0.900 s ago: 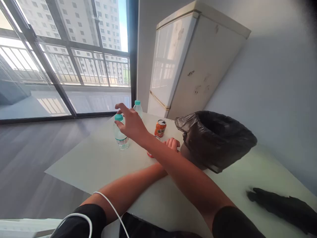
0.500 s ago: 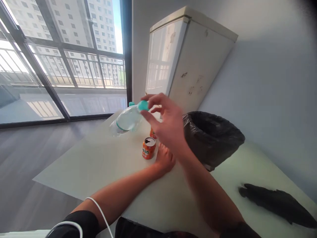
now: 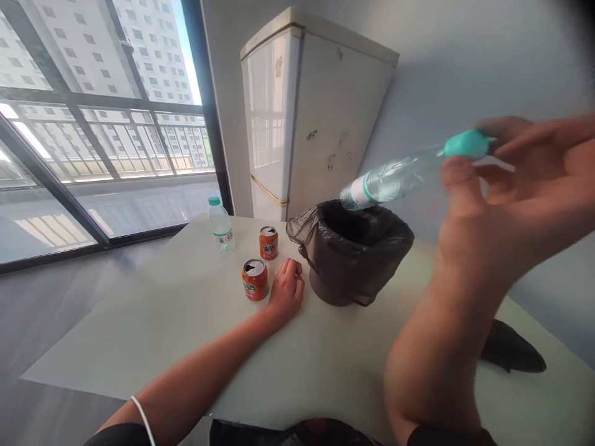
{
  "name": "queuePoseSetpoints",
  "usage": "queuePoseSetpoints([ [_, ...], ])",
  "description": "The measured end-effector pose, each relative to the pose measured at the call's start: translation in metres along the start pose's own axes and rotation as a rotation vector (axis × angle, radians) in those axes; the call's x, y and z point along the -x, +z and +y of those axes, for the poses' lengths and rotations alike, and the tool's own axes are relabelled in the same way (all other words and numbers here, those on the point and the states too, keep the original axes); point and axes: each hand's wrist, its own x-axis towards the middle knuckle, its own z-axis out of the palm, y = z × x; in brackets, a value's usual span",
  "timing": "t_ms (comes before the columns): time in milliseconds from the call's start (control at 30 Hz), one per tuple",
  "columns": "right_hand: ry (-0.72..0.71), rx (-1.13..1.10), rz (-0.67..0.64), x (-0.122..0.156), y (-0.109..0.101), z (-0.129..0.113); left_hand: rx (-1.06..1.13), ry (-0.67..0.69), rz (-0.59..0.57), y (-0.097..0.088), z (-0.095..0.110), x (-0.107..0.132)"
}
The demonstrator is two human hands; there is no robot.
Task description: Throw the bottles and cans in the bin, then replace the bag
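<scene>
Pinched by its teal cap, a clear plastic bottle slants down to the left from my right hand. The bottle's base is over the mouth of a bin lined with a dark plastic bag. My left hand rests on the white table, its fingers curled in, with nothing visible in them. It lies between the bin and an orange can with an opened top. A second orange can stands just behind. Farther left, another clear bottle with a teal cap stands upright.
A white fridge stands behind the table against the wall. Large glass windows are on the left. A dark, flattish object lies on the table at the right, partly behind my right forearm. A white cable crosses my left arm.
My right hand has carried the bottle from above the cans to the right, over the bin. My left hand stays on the table. The view has turned right.
</scene>
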Motion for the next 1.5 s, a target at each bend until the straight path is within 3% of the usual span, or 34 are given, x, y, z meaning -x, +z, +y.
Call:
queuePoseSetpoints([
  [100, -0.087, 0.076, 0.333, -0.004, -0.007, -0.001, 0.004, -0.016, -0.004, -0.001, -0.001, -0.001],
  [167, -0.090, 0.068, 0.326, -0.007, -0.008, -0.001, 0.005, -0.013, -0.012, -0.002, -0.001, -0.001],
  [433, 0.027, 0.056, 0.044, -0.016, 0.014, 0.035, 0.006, -0.007, -0.041, 0.000, 0.001, 0.000],
  [767, 0.261, 0.250, -0.246, -0.020, 0.035, 0.081, -0.004, 0.004, -0.051, -0.001, 0.003, 0.001],
  [967, 0.293, 0.337, -0.338, -0.019, 0.042, 0.093, -0.019, 0.001, -0.051, -0.001, 0.003, 0.001],
  [1167, 0.245, 0.371, -0.630, -0.013, 0.044, 0.100, -0.004, -0.003, -0.054, 0.000, 0.005, 0.000],
  [1233, 0.244, 0.394, -0.665, -0.012, 0.045, 0.099, 0.001, 0.007, -0.052, 0.000, 0.004, 0.001],
  [1400, 0.216, 0.369, -0.438, -0.016, 0.043, 0.082, 0.000, 0.012, -0.049, 0.001, 0.001, 0.001],
  [1500, 0.268, 0.027, -0.262, -0.020, 0.037, 0.057, 0.006, 0.015, -0.046, 0.001, 0.001, 0.001],
])
